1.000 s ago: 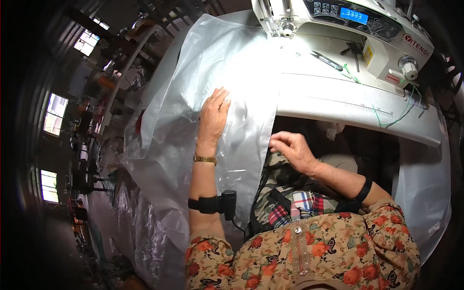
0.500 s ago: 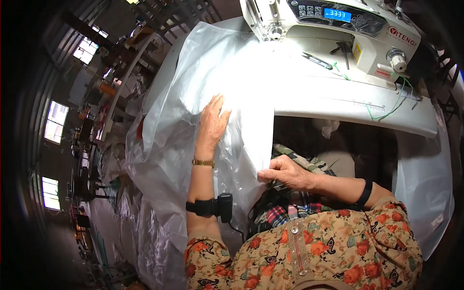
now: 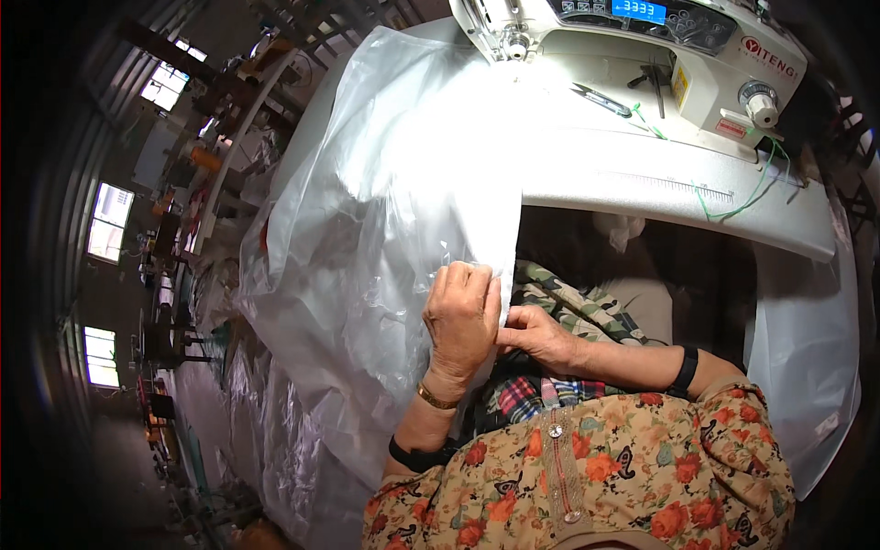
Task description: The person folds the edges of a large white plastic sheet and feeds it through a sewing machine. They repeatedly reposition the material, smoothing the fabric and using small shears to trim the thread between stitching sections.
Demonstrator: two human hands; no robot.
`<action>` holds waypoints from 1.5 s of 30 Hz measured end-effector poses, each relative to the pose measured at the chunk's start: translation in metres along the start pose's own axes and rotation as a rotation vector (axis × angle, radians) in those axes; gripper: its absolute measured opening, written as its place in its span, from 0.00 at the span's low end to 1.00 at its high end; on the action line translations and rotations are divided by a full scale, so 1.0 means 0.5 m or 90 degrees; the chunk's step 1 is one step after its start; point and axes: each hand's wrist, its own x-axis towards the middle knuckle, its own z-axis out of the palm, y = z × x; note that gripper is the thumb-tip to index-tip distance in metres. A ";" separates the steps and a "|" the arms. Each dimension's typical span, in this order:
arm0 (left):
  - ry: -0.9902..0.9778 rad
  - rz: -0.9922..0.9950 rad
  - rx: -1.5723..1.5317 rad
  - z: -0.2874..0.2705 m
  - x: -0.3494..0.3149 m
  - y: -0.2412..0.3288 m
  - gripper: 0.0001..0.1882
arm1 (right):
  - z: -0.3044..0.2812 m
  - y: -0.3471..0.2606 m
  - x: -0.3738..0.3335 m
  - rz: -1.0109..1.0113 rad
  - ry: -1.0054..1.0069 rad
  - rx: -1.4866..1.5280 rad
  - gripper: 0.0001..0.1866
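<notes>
A large whitish translucent plastic sheet point(image 3: 367, 238) drapes from the sewing machine's bed down over my left side. Its straight right edge runs from beneath the bright light by the machine head toward my lap. My left hand point(image 3: 461, 316) is closed on this edge, knuckles up, with the fingertips partly hidden. Right beside it, my right hand point(image 3: 543, 339) pinches the sheet's edge between thumb and fingers. The white sewing machine point(image 3: 720, 87) stands beyond my hands, its needle area point(image 3: 515, 46) at the far end of the sheet.
Thread snips point(image 3: 600, 99) and a small dark tool point(image 3: 654, 87) lie on the machine bed. A green thread point(image 3: 733, 213) hangs over the table's front edge point(image 3: 669, 215). Camouflage cloth point(image 3: 573, 298) covers my lap. Another pale sheet point(image 3: 807, 348) hangs at the right.
My left hand has come from lying flat on the sheet back toward me and closed at its edge, beside the right hand. The right hand keeps its pinch, barely moved.
</notes>
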 end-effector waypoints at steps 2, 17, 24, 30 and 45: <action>0.002 0.036 0.033 -0.003 -0.004 0.004 0.04 | 0.001 0.001 -0.001 -0.057 -0.014 -0.087 0.13; -0.112 -0.024 -0.218 -0.015 -0.008 0.004 0.03 | 0.047 -0.056 -0.055 -0.184 0.011 -0.355 0.13; -0.156 -0.146 -0.363 -0.014 -0.030 -0.014 0.04 | 0.040 -0.027 -0.032 -0.281 0.017 -0.556 0.10; -0.140 -0.287 -0.460 -0.026 -0.051 -0.024 0.10 | -0.022 -0.079 0.003 -0.106 -0.047 -0.344 0.15; -0.018 -0.149 -0.244 -0.035 -0.046 0.019 0.12 | -0.055 -0.303 0.095 -0.378 0.180 -1.006 0.12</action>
